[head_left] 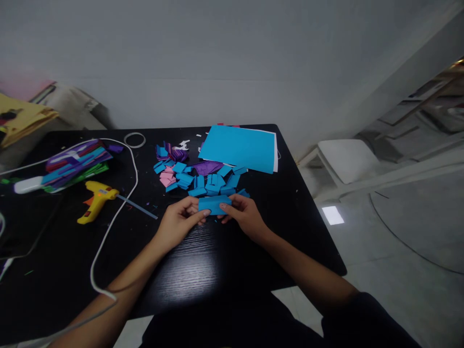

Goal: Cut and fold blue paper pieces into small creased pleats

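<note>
Between my two hands a small blue paper piece (214, 205) is held just above the black table. My left hand (183, 215) pinches its left end, thumb on the front face and fingers behind. The right end is gripped by my right hand (243, 211), its thumb pressed on the paper. Just beyond lie several small folded blue pieces (213, 183), a stack of pink pieces (167, 177) and purple folded pieces (177, 153). Large blue sheets (239, 147) lie behind them, over white paper.
On the left are a yellow glue gun (96, 200) with a glue stick, a white cable (136, 169) and a bundle of coloured paper strips (78, 162). A tape ring (134, 140) lies at the back. A white chair (348, 159) stands beyond the table's right edge.
</note>
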Tool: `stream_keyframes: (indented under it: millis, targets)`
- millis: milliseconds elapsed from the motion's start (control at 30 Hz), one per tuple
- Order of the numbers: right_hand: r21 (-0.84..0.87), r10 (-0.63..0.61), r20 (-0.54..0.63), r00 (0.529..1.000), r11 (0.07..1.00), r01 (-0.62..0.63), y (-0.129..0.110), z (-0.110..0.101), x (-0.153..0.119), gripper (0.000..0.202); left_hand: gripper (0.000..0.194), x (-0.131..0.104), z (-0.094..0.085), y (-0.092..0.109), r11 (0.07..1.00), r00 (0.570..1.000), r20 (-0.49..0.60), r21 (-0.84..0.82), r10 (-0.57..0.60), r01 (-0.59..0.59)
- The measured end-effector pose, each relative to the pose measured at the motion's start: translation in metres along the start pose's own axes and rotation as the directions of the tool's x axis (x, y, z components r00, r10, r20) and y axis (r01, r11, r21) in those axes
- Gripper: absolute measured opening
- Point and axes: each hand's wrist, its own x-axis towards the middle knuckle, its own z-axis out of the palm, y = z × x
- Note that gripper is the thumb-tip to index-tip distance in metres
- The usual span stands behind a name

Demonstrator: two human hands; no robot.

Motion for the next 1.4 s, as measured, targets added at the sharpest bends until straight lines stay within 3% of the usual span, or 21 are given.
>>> stream_keyframes:
  millis: [200,600,800,867,1000,1167,1400]
  targets:
    - [-0.025,0.007,0.037,0.999,1.0,-0.006,0.004,-0.001,0.001,0.034,0.024,0.0,-0.002,-0.002,1.0,0.998,-0.067,-0.013,-0.003,0.002]
    - [-0.08,-0.036,0.03,0.999,0.996,0.039,0.008,-0.001,0.002,0.036,0.027,0.0,-0.002,0.0,1.0,0.998,-0.068,0.005,-0.018,0.019]
    - [-0.228,-0.178,-0.105,0.978,0.962,0.151,0.006,-0.002,0.001,0.03,0.024,0.001,-0.005,-0.003,1.0,0.994,-0.107,-0.008,0.012,-0.013]
    - [-0.249,-0.171,-0.092,0.981,0.958,0.143,0.003,-0.003,0.0,0.029,0.021,0.001,-0.005,-0.004,0.999,0.993,-0.114,-0.007,0.035,-0.036]
    - [-0.06,-0.055,0.041,0.998,0.997,0.057,-0.002,-0.003,-0.002,0.034,0.017,0.001,-0.007,-0.003,0.996,0.988,-0.127,0.004,0.088,-0.089]
    - [0.085,-0.04,0.096,0.995,0.996,0.032,-0.002,-0.002,-0.002,0.032,0.01,0.001,-0.007,-0.002,0.988,0.98,-0.122,0.006,0.155,-0.156]
    - [0.038,-0.115,0.08,0.99,0.993,0.112,0.003,-0.002,-0.004,0.034,0.059,0.003,-0.001,-0.007,0.986,0.993,-0.068,-0.13,0.1,-0.108]
